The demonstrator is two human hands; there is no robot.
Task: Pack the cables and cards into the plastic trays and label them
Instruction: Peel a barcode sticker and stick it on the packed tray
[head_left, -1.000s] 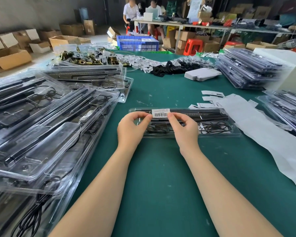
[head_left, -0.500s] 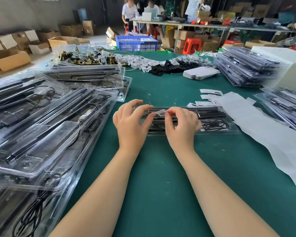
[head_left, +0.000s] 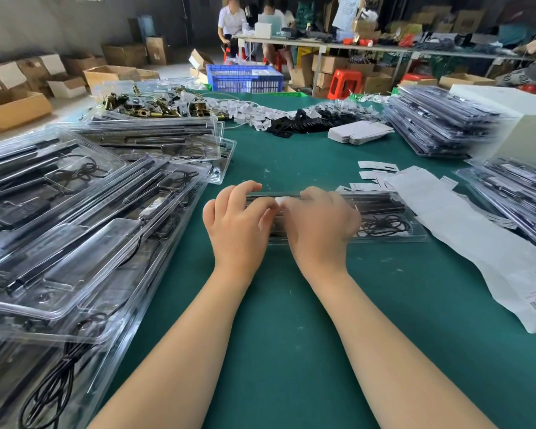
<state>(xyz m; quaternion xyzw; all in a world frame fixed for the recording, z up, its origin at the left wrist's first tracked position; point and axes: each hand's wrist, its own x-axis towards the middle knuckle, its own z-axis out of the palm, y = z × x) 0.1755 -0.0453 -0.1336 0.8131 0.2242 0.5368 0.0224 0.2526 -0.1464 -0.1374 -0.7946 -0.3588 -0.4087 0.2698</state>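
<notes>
Both hands, the left hand (head_left: 239,221) and right hand (head_left: 319,224), have come down with fingers pressing the white label (head_left: 281,200) onto the clear tray (head_left: 384,224) beneath them on the green surface (head_left: 291,335); labelling looks nearly done.

the scene is lit evenly and fairly brightly by soft, diffuse light; only faint shadows are cast on the green table (head_left: 291,305). pale glare is seen on the clear tray stacks (head_left: 75,243) at left. the right hand (head_left: 319,226) is smeared by motion blur. straight lines are bowed toward the edges by wide-angle distortion, and the right-hand stacks (head_left: 440,125) are rendered soft.
</notes>
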